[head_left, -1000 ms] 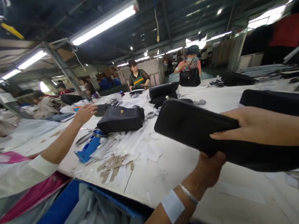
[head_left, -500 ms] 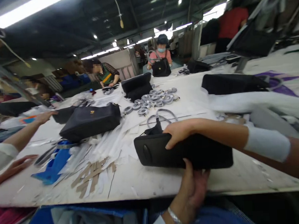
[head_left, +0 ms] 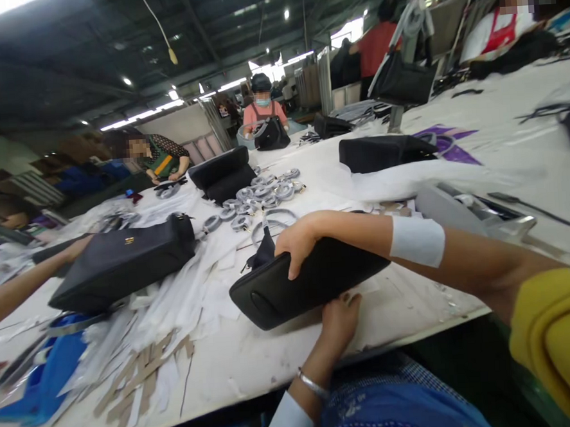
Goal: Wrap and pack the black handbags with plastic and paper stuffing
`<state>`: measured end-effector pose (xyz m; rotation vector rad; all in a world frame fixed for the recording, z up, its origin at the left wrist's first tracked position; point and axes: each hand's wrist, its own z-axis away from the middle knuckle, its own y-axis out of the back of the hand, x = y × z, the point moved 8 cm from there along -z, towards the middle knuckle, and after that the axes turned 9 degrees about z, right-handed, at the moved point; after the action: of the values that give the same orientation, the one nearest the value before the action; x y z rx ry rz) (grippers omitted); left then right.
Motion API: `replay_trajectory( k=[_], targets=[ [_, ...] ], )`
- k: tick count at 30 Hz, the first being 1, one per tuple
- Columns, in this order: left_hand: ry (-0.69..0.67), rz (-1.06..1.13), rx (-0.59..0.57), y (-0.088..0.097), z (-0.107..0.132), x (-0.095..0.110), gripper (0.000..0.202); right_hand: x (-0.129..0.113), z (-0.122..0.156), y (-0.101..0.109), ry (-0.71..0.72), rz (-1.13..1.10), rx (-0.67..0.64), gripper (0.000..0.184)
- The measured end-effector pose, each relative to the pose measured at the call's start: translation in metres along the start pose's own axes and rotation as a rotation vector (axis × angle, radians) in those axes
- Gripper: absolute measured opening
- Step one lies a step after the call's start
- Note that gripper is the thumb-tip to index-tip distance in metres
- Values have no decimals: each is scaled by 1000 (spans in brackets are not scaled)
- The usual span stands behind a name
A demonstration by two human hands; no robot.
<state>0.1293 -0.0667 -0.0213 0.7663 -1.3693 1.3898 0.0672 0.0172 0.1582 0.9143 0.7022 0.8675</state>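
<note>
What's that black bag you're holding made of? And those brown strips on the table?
The black bag under the right hand looks like leather or imitation leather: smooth, with a soft sheen. The brown strips look like thin card or stiff paper: flat, dull, straight-cut.

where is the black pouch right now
Head view, centre: the black pouch is at the white table's front edge, right hand on top, left hand at its near edge.
</note>
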Motion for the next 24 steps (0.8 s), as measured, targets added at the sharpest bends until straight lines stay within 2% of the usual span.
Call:
replay_trajectory(
  k=[2, 5, 8, 10, 12, 15, 17, 19, 20, 21, 22, 23, 24],
  targets=[
    [-92, -233, -97, -7, 13, -2, 31, -2, 4, -13, 15, -25, -5, 39],
    [-290, -608, -241, -16, 37, 8, 46, -6, 13, -16, 17, -34, 29, 38],
    [-382, -797, -230, 1, 65, 24, 57, -8, 26, -11, 13, -61, 83, 34],
    [-387, -919, -190, 24, 85, 32, 63, -7, 34, -9, 17, -104, 114, 28],
    [-350, -1040, -135, 57, 103, 36, 67, -3, 41, -10, 12, -138, 138, 23],
    [-259, -1209, -15, 126, 121, 47, 76, 4, 49, -15, -14, -160, 158, 23],
    [-213, -1283, 118, 178, 126, 65, 70, 3, 54, -23, -26, -172, 164, 25],
    [-182, -1283, 327, 226, 130, 92, 49, -4, 59, -35, -28, -172, 183, 27],
    [-196, -1249, 451, 244, 133, 108, 44, -10, 61, -42, -31, -163, 201, 28],
    [-232, -1186, 555, 254, 136, 123, 41, -16, 62, -50, -34, -153, 219, 28],
    [-279, -1088, 614, 256, 139, 134, 41, -23, 63, -59, -38, -149, 232, 27],
    [-327, -961, 609, 251, 141, 140, 43, -30, 64, -68, -44, -158, 239, 26],
    [-367, -824, 541, 239, 139, 142, 46, -36, 64, -78, -54, -182, 246, 26]
  ],
)
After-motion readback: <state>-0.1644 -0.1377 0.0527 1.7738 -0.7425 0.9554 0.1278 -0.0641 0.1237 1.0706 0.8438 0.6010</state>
